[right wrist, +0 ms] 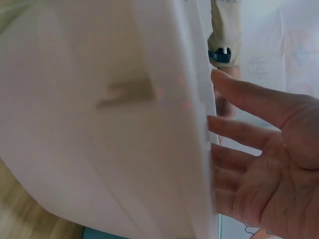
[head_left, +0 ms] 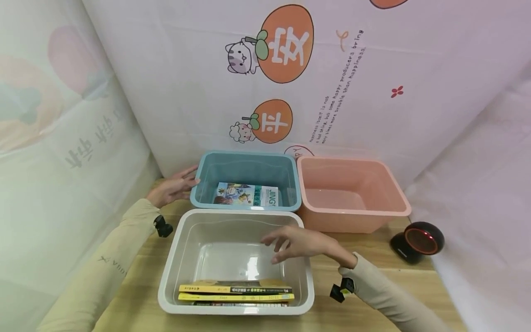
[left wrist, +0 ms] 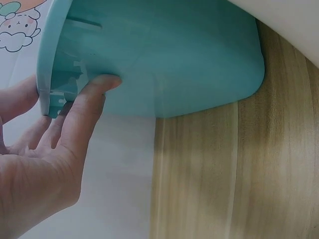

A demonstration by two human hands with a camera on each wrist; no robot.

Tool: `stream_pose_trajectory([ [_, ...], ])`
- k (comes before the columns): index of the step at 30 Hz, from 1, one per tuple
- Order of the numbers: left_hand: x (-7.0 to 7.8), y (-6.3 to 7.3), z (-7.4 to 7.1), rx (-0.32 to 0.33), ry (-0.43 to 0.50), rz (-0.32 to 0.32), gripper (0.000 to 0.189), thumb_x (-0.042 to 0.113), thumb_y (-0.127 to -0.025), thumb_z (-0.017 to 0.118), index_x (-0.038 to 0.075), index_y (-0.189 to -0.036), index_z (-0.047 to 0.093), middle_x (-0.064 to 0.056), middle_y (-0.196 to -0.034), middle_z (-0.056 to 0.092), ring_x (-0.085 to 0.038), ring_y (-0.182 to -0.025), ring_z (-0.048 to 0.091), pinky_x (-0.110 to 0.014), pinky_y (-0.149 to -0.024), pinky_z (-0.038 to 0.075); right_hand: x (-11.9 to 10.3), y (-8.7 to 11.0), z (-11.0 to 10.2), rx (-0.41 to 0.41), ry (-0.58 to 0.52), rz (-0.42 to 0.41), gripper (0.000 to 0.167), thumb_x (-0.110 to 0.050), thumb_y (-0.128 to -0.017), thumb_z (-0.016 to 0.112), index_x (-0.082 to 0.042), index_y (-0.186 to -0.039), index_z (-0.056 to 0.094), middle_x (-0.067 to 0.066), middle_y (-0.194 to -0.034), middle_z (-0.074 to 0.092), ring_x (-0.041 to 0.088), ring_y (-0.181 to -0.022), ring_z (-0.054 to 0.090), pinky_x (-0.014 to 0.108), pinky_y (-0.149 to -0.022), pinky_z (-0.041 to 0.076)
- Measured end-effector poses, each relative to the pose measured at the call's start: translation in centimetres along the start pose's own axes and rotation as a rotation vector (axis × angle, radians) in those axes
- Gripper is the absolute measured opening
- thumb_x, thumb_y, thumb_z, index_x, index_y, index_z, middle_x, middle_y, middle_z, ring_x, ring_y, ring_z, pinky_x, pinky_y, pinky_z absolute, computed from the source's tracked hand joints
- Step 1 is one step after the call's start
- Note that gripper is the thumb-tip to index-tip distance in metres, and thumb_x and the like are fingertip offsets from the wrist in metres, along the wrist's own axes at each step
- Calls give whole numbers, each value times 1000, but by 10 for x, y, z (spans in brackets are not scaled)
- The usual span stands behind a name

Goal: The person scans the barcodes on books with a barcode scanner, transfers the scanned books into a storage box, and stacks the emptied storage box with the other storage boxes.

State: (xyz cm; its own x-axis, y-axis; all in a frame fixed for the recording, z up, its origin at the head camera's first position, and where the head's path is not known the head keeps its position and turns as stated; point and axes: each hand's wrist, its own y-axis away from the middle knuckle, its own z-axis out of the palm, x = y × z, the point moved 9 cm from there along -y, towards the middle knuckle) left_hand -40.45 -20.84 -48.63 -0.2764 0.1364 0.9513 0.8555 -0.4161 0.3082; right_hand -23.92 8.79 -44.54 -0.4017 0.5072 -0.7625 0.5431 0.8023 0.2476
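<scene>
At the left end of the blue bin (head_left: 249, 167), my left hand (head_left: 172, 190) pinches the rim, with the thumb at the lip and fingers against the outer wall in the left wrist view. Inside that bin lies a book with a colourful cover (head_left: 238, 193). My right hand (head_left: 300, 242) hovers over the right side of the white bin (head_left: 224, 230), fingers loosely bent and holding nothing. Along the near side of the white bin, several books (head_left: 236, 290) stand with their spines up, mostly yellow.
A pink bin (head_left: 352, 177) stands right of the blue one, against the printed curtain (head_left: 182, 87). On the wooden table (head_left: 344, 276), a black round-headed device (head_left: 423, 238) with a red ring sits at the right. White cloth encloses the left and right sides.
</scene>
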Motion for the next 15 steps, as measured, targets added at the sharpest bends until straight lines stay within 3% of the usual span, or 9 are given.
stream_pose_trajectory([
  [3, -2, 1, 2, -8, -3, -5, 77, 13, -112, 48, 22, -170, -1, -28, -169, 23, -34, -143, 47, -60, -117, 41, 1, 3, 13, -67, 8, 2, 53, -18, -96, 78, -2, -143, 62, 16, -139, 66, 19, -110, 71, 27, -93, 58],
  [9, -3, 2, 1, 9, 17, -16, 76, 12, -113, 47, 23, -170, -2, -27, -170, 21, -45, -152, 30, -61, -119, 39, 0, 7, 37, -211, 122, 20, 44, -15, -98, 75, -9, -140, 66, 4, -137, 69, 5, -109, 68, 21, -91, 57],
  [15, -1, 1, 3, 0, 13, -16, 77, 13, -113, 47, 24, -170, -4, -27, -170, 20, -47, -153, 28, -61, -119, 38, -7, 15, 47, -287, 179, -35, 37, -12, -104, 67, -6, -141, 65, 6, -136, 69, 5, -112, 68, 17, -93, 55],
])
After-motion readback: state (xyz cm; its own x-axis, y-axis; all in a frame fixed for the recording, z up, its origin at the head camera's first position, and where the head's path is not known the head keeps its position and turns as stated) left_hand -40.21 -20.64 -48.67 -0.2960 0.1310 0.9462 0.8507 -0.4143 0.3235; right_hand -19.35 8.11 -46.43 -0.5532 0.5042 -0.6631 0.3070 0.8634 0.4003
